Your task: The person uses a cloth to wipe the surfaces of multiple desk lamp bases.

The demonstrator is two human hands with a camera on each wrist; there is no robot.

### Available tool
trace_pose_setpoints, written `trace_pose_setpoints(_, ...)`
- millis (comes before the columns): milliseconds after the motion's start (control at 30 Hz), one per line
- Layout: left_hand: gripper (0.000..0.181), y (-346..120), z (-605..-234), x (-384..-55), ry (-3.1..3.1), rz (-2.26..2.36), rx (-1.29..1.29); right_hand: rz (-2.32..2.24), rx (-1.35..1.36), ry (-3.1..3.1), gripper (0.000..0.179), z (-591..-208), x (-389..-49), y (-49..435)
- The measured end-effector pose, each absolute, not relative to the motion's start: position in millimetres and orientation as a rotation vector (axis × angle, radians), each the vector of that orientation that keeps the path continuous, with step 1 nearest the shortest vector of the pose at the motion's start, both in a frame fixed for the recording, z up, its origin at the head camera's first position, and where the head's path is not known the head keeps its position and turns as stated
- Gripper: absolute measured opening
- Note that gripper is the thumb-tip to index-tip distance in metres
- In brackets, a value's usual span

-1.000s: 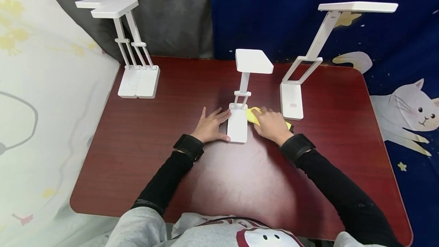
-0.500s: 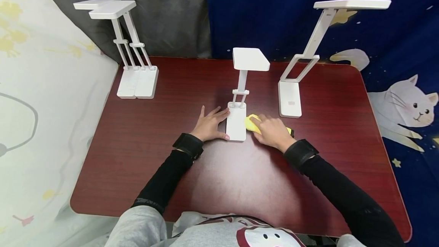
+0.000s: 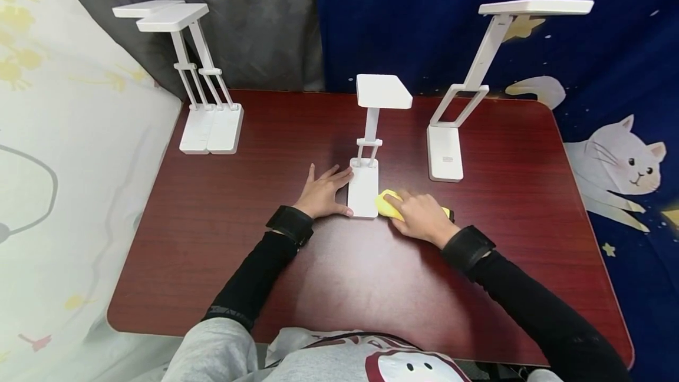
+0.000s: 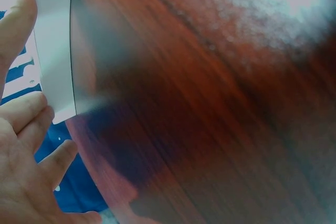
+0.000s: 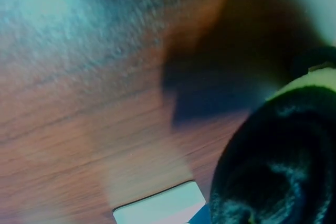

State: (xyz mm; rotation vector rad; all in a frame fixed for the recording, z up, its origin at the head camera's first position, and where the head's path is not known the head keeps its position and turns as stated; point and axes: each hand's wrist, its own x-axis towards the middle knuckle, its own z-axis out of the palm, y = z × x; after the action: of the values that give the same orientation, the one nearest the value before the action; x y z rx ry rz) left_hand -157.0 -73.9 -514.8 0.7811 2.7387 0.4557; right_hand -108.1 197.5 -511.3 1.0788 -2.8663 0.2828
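A white folding desk lamp [image 3: 363, 190] stands in the middle of the table, its flat head raised at the back. My left hand [image 3: 322, 194] braces the left side of its base with spread fingers, the thumb near the front corner. In the left wrist view, fingertips [image 4: 39, 103] and thumb lie along the edge of the white base [image 4: 55, 45]. On the other side, my right hand [image 3: 421, 216] grips a bunched yellow cloth [image 3: 387, 205] at the base's right edge. The right wrist view shows a dark rounded shape [image 5: 273, 166] beside a yellow strip; the fingers are hidden there.
Two more white lamps [image 3: 211, 128] stand side by side at the back left. Another white lamp [image 3: 445, 155] stands to the right, beyond my right hand. The reddish-brown table [image 3: 254, 193] backs onto grey and blue curtains [image 3: 392, 16].
My right hand has slid the yellow cloth toward me along the right side of the lamp base. The left hand keeps its place against the base.
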Motion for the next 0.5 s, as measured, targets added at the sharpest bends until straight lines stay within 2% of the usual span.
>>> trace_pose_setpoints(267, 0.101, -73, -514, -157, 2.702, 0.464, 0.782, 0.299, 1.309, -2.714, 0.053, -512, -79, 201)
trace_pose_setpoints(500, 0.100, -77, -516, -158, 2.713, 0.496, 0.765, 0.247, 1.454, -2.549, 0.053, -514, -67, 165)
